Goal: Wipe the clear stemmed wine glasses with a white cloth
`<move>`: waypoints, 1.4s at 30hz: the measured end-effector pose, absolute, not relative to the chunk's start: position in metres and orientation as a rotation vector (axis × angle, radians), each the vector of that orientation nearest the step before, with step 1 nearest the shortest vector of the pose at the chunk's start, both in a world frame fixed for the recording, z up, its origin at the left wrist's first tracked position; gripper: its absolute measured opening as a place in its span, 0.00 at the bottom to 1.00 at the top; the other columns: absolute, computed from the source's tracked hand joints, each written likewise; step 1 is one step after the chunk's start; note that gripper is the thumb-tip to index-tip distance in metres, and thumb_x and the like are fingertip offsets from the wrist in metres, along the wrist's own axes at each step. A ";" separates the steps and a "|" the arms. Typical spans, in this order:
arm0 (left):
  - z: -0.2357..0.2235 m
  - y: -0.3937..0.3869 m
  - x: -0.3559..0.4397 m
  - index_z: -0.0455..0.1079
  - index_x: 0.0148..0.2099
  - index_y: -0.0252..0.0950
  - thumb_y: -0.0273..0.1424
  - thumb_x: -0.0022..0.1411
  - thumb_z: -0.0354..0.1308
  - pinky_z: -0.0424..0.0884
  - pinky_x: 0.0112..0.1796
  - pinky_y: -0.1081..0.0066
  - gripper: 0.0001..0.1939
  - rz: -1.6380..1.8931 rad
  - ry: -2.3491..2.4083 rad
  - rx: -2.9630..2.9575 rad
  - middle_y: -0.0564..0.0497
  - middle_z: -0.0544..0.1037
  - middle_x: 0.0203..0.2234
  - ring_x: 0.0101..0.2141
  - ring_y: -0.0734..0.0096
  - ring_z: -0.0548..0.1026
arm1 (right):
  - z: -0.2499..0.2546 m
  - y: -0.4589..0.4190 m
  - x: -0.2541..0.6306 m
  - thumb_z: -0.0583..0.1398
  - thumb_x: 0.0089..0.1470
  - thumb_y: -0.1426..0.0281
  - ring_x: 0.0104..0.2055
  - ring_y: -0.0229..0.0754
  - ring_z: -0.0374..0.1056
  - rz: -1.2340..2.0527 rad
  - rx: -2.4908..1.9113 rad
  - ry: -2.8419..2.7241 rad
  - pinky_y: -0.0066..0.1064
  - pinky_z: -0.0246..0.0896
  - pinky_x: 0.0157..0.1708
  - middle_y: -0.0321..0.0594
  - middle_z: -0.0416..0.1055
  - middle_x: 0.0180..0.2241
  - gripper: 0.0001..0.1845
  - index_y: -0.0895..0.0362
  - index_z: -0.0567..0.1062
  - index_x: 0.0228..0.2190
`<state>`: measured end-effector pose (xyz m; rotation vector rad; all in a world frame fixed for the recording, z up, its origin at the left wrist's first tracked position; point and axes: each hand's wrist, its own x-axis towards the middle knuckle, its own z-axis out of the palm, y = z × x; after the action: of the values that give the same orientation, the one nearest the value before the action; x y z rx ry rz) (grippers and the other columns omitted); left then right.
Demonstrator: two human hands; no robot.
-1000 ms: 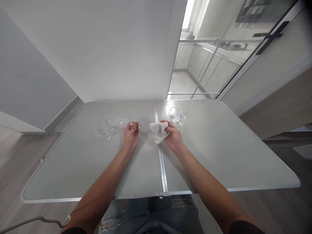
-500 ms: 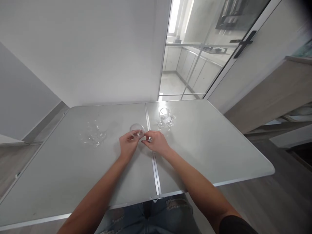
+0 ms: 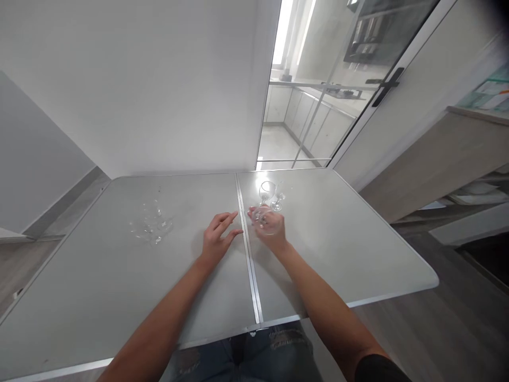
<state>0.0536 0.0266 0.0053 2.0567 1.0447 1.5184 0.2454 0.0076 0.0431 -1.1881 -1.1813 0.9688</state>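
Note:
A clear stemmed glass (image 3: pixel 267 220) is held by my right hand (image 3: pixel 274 233), its round bowl tilted toward me; the fingers close around its lower part, which is partly hidden. To the left, across the table's seam, my left hand (image 3: pixel 218 233) holds nothing, thumb and fingers apart. Just beyond the right hand stands a wine glass (image 3: pixel 267 190), its base covered by that hand. A second stemmed glass (image 3: pixel 278 197) is beside it on the right. Several clear glasses (image 3: pixel 153 223) sit grouped at the table's left, their outlines faint.
The pale table (image 3: pixel 338 249) has a metal seam (image 3: pixel 249 260) down its middle and a white wall (image 3: pixel 178 90) behind it. Back right is a glazed door with a black handle (image 3: pixel 386 86). A wooden shelf unit (image 3: pixel 429 159) stands beyond the table's right side.
The glass has passed from my left hand to my right and moved rightward over the seam. My left hand has let go and opened. The view has shifted slightly.

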 end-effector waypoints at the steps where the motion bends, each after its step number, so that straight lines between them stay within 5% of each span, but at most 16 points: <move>1: 0.003 0.029 0.052 0.75 0.55 0.49 0.36 0.59 0.67 0.77 0.38 0.68 0.21 1.518 1.070 2.066 0.48 0.76 0.42 0.33 0.72 0.76 | 0.050 0.009 0.254 0.67 0.51 0.61 0.43 0.49 0.68 0.815 -1.203 -1.134 0.40 0.63 0.44 0.42 0.76 0.42 0.08 0.51 0.78 0.31; 4: -0.003 0.033 0.048 0.78 0.50 0.48 0.37 0.63 0.63 0.73 0.30 0.74 0.13 1.483 1.126 2.075 0.49 0.71 0.40 0.24 0.81 0.69 | 0.067 0.016 0.297 0.63 0.55 0.58 0.37 0.47 0.71 0.253 -1.364 -0.987 0.41 0.66 0.43 0.44 0.77 0.38 0.14 0.54 0.79 0.37; 8: -0.004 0.033 0.049 0.78 0.51 0.48 0.37 0.66 0.60 0.69 0.29 0.75 0.12 1.461 1.150 2.082 0.51 0.68 0.40 0.22 0.84 0.65 | 0.062 0.030 0.377 0.61 0.54 0.61 0.34 0.47 0.74 -0.071 -1.711 -0.892 0.37 0.66 0.40 0.45 0.79 0.32 0.15 0.58 0.82 0.35; 17: -0.005 0.034 0.049 0.77 0.51 0.47 0.37 0.67 0.58 0.68 0.28 0.75 0.12 1.390 1.202 2.048 0.51 0.67 0.41 0.21 0.86 0.63 | -0.002 0.054 0.411 0.64 0.45 0.65 0.35 0.48 0.76 0.270 -2.077 -1.230 0.30 0.64 0.35 0.46 0.81 0.30 0.09 0.58 0.83 0.25; 23: -0.003 0.034 0.050 0.78 0.50 0.46 0.39 0.66 0.57 0.66 0.29 0.74 0.13 1.390 1.246 1.977 0.50 0.68 0.40 0.21 0.83 0.63 | -0.011 0.063 0.405 0.64 0.45 0.64 0.36 0.47 0.76 0.286 -2.092 -1.238 0.29 0.62 0.34 0.45 0.81 0.30 0.11 0.57 0.83 0.28; 30: -0.008 0.038 0.049 0.77 0.30 0.40 0.39 0.64 0.56 0.57 0.25 0.72 0.14 1.174 1.249 2.096 0.56 0.63 0.15 0.18 0.74 0.61 | -0.011 0.065 0.399 0.64 0.46 0.63 0.37 0.45 0.76 0.352 -2.084 -1.253 0.27 0.63 0.36 0.44 0.82 0.33 0.13 0.57 0.83 0.32; 42: -0.012 0.041 0.048 0.75 0.31 0.41 0.39 0.64 0.51 0.58 0.25 0.72 0.15 0.949 1.229 2.233 0.54 0.69 0.17 0.20 0.72 0.65 | -0.015 0.070 0.396 0.63 0.48 0.62 0.39 0.44 0.75 0.310 -2.120 -1.246 0.27 0.63 0.38 0.45 0.82 0.36 0.15 0.56 0.84 0.34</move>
<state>0.0483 0.0409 -0.0120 2.2326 1.2286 0.9485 0.3960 0.0700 -0.0146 -2.1202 -1.2456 0.3100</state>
